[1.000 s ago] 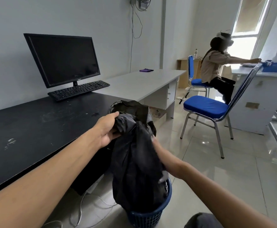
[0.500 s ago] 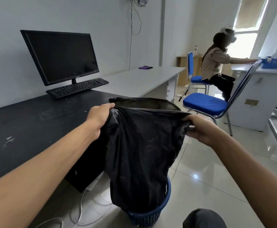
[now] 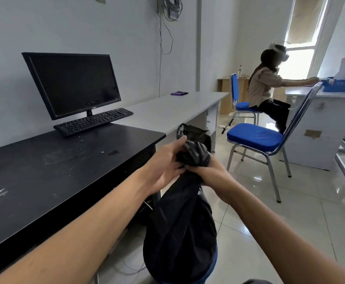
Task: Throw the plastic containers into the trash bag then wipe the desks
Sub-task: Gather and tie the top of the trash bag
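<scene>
While I grip it, trash bag [image 3: 179, 238]: neck may tear.
Left hand [image 3: 165, 160], right hand [image 3: 208, 173]: fingers clamped round the neck; could slip.

Left hand [image 3: 163, 162] and right hand [image 3: 212, 173] extend from bare forearms [image 3: 81, 238]; perhaps dark trousers [image 3: 257, 281] below.

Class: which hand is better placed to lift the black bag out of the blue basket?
Right, probably: the right hand is curled round the bunched neck of the trash bag; the left hand only flanks it.
</scene>
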